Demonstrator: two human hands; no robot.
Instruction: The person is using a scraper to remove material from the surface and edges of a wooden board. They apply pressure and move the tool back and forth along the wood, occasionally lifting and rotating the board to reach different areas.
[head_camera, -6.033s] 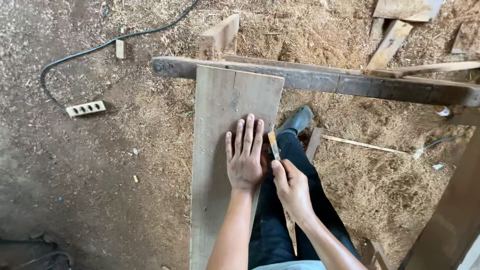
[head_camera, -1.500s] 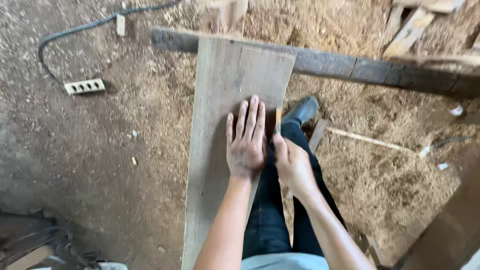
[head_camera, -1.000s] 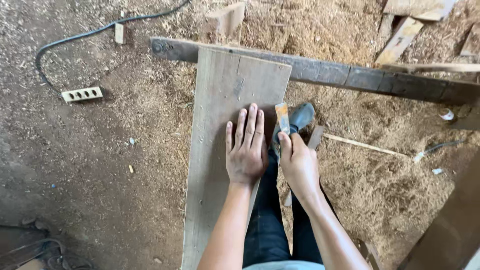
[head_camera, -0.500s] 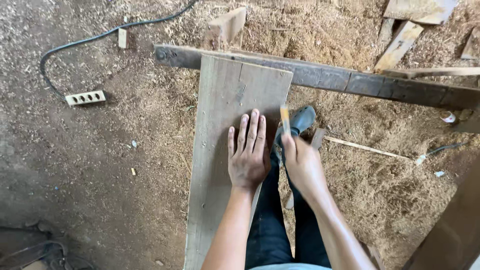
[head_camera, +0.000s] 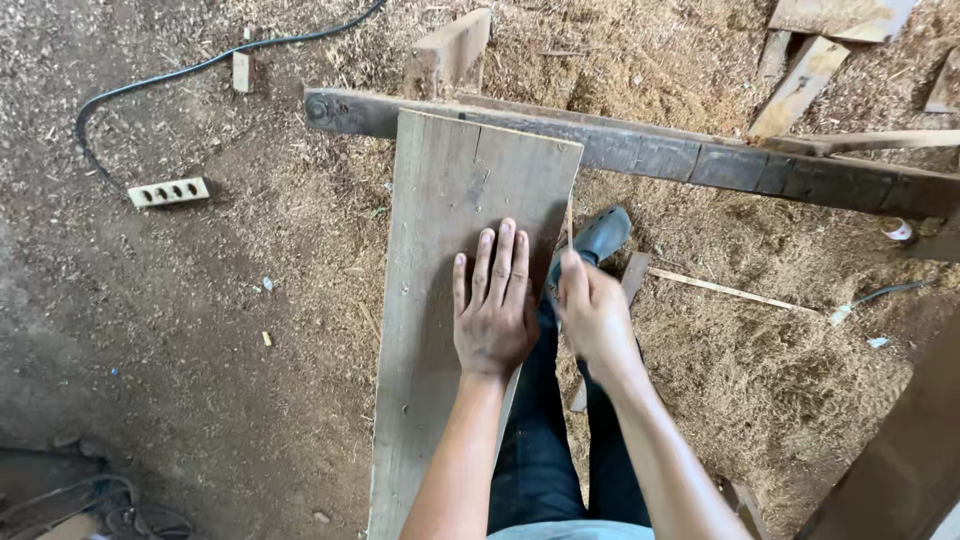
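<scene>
Sawdust covers the workshop floor (head_camera: 230, 330) all around the person's dark-trousered legs (head_camera: 540, 440). Nearest, the left hand (head_camera: 493, 315) lies flat on a long grey plank (head_camera: 440, 300), fingers spread and pressing down near its right edge. Just beside it, the right hand (head_camera: 595, 315) is closed around a thin pencil-like marker (head_camera: 569, 222), tip at the plank's edge. This looks like marking a line along the board; the next stroke calls for a steady plank and a straight pull. Farther off, the plank's end rests on a dark timber beam (head_camera: 700, 160). Beyond lie a white power strip (head_camera: 168, 191) with black cable (head_camera: 230, 55) and wood offcuts (head_camera: 800, 85).
</scene>
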